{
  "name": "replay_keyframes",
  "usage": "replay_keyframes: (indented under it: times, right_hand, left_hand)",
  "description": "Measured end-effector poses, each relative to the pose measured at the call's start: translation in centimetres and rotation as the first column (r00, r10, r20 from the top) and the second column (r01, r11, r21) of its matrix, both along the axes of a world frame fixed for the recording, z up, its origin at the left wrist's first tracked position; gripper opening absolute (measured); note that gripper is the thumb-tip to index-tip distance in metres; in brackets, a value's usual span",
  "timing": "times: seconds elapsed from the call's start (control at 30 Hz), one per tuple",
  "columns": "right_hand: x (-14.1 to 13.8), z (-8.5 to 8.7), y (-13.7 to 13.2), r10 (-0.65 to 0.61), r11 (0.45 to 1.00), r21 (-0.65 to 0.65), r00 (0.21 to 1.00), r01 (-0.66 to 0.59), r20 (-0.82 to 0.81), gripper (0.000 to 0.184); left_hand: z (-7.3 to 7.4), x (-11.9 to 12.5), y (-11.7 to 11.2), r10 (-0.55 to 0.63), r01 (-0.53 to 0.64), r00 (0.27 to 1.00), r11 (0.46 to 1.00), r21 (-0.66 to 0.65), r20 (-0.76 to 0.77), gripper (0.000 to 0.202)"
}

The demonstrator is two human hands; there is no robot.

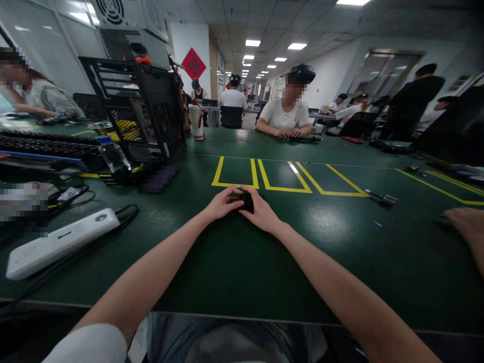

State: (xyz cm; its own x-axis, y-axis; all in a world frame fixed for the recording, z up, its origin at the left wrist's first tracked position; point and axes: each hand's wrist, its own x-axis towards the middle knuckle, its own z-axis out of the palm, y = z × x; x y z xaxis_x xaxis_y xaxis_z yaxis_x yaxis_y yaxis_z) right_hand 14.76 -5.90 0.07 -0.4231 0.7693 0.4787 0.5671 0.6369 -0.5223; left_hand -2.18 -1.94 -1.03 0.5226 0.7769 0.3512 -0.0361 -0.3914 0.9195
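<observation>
The person's bare forearms (151, 275), nearest the camera, converge on a small black object (247, 201) gripped between the left hand (224, 203) and right hand (260, 210), its long axis unclear, above the green desk (242, 272), just nearside of yellow tape outlines (285, 190).

We're on just one head cam here, looking forward and kinda down over the table (234, 272) from our side of it. Our left hand (224, 202) and right hand (261, 212) sit pretty near, about mid-frame, arms (162, 259) coming in from below. It's super wide, so we get our lap (227, 345) at the bottom and the ceiling (321, 25) up top.
</observation>
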Motion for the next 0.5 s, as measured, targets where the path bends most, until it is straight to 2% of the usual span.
replay_keyframes:
  times: [0.17, 0.33, 0.5]
  right_hand:
    - [0.03, 0.13, -0.12, 0.000, 1.000, 0.007, 1.000, 0.000, 0.007, 0.060]
    - [0.02, 0.09, -0.15, -0.013, 1.000, -0.010, 1.000, 0.013, 0.005, 0.061]
    - [-0.04, 0.06, -0.17, -0.016, 1.000, 0.009, 1.000, 0.016, 0.011, 0.061]
  left_hand:
    - [0.02, -0.11, 0.04, -0.009, 0.008, 1.000, 0.998, 0.061, 0.001, 0.037]
    - [0.13, -0.16, -0.07, -0.033, 0.031, 0.999, 0.998, -0.052, -0.039, 0.037]
    - [0.26, -0.33, 0.01, -0.040, 0.038, 0.999, 0.997, -0.066, -0.031, 0.034]
